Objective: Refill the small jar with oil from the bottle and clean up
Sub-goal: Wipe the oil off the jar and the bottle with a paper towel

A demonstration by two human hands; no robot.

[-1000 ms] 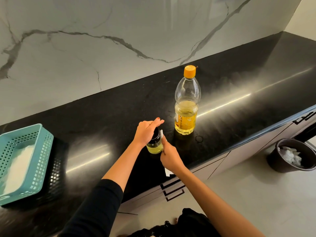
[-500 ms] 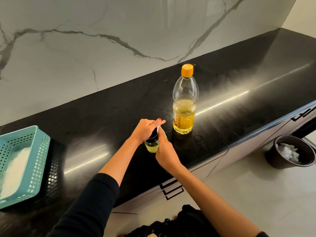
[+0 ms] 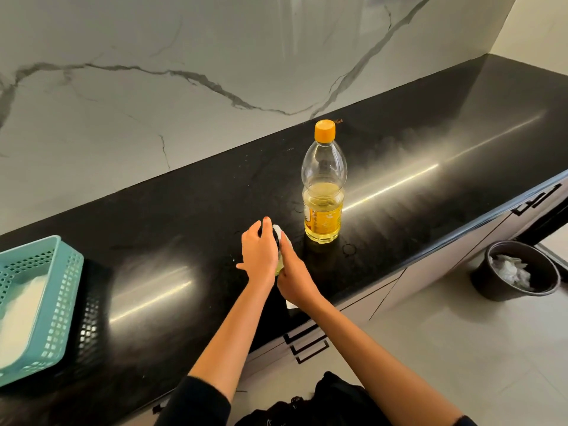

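Left hand (image 3: 259, 256): small jar (image 3: 279, 266) being gripped by fingers (image 3: 265, 225) on worktop (image 3: 184, 216).
Right hand (image 3: 295, 279): white tissue (image 3: 280, 234) being clutched, pressed against jar.

There is a single view, from the camera worn on your head. It looks forward and steeply down over a black tabletop (image 3: 430, 155) that runs from lower left to upper right. The marble wall (image 3: 215, 56) behind it fills the top of the frame. Your forearms enter from the bottom edge, and your left hand (image 3: 259, 253) and right hand (image 3: 295, 278) meet near the centre, close to the lens. The wide angle also takes in a basket (image 3: 30, 245) at far left, and the floor (image 3: 461, 348) and a bin (image 3: 485, 281) at lower right.
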